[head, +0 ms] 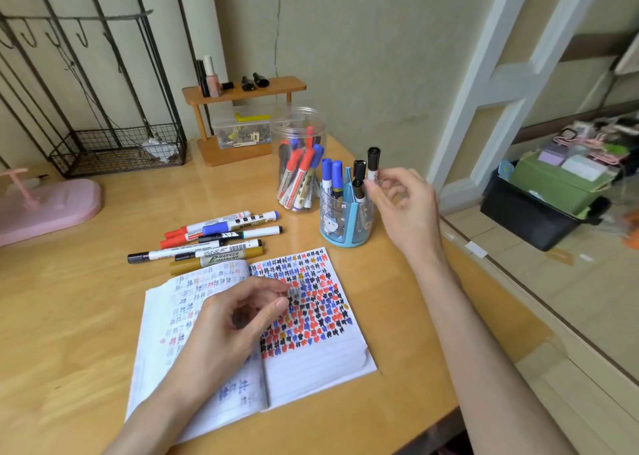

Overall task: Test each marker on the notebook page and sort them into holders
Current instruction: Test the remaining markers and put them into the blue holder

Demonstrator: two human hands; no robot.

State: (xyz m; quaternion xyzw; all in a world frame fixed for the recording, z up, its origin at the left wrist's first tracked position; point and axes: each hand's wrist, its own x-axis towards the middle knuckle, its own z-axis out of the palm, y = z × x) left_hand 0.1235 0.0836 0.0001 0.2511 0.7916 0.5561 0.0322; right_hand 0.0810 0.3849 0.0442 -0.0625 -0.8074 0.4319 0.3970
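The right hand (401,205) pinches a black-capped marker (373,162) upright, just above the blue holder (345,223) at its fingertips. The left hand (235,320) rests loosely curled on the open notebook (311,368). Loose markers (214,240) lie on the bench (69,316) beyond it.

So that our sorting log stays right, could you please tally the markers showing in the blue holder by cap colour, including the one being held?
Blue-capped markers: 2
Black-capped markers: 3, the tallest pinched by the right hand
Total: 5 showing in the blue holder
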